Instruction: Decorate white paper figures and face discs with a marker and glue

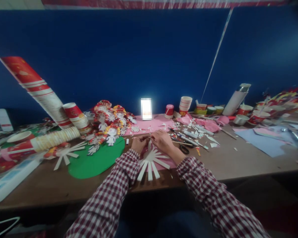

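A paper cup cut into strips (149, 167) lies splayed like a flower in front of me, its pale strips fanned toward the table's near edge. My left hand (139, 144) is closed at the far side of the cup, its fingertips pinching a strip. My right hand (163, 142) meets it there, fingers closed on the same upper part of the cup. The fingertips hide just where they grip. Under the cup lies pink paper (172, 164). Left of my left hand is a green oval sheet (96, 162), with a small white cylinder (127, 141) near its edge.
Stacked paper cups (47, 99) lean at left, beside paper doll figures (111, 134). Another cut cup (67, 153) lies left of the green sheet. Pens (186, 139), scissors (184, 149) and paper scraps (203, 132) spread to the right. A white thermos (234, 102) stands behind.
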The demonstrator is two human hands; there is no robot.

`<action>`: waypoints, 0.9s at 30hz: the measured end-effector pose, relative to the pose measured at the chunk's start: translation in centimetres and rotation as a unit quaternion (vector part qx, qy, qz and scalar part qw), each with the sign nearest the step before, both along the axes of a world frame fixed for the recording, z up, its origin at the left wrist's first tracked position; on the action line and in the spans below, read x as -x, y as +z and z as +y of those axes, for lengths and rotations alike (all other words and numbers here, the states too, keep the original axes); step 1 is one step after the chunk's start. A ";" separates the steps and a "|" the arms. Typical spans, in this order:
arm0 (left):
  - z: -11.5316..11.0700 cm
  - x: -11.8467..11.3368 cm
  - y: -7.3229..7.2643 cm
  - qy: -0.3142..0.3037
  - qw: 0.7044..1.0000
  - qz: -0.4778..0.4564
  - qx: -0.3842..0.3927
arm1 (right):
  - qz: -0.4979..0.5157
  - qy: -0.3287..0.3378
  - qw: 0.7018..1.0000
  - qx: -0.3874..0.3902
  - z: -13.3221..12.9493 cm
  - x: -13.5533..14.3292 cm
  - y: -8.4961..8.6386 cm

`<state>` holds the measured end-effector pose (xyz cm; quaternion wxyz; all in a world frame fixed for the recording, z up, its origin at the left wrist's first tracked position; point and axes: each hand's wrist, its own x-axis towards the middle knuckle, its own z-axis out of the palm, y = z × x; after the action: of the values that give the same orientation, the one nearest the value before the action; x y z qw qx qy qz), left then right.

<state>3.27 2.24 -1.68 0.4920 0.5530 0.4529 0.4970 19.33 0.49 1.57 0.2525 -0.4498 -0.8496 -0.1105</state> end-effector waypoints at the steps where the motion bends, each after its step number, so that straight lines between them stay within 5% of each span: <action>1: 0.1 0.0 -0.1 -0.002 1.000 -0.006 0.008 | 0.001 0.001 1.000 -0.001 0.0 0.0 0.0; 27: 0.1 -0.2 0.2 -0.035 0.993 -0.059 0.101 | -0.043 0.023 0.998 -0.034 -0.1 0.1 0.4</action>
<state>3.50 2.31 -1.49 0.5880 0.4861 0.4514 0.4629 19.25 0.38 1.93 0.2331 -0.4163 -0.8655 -0.1525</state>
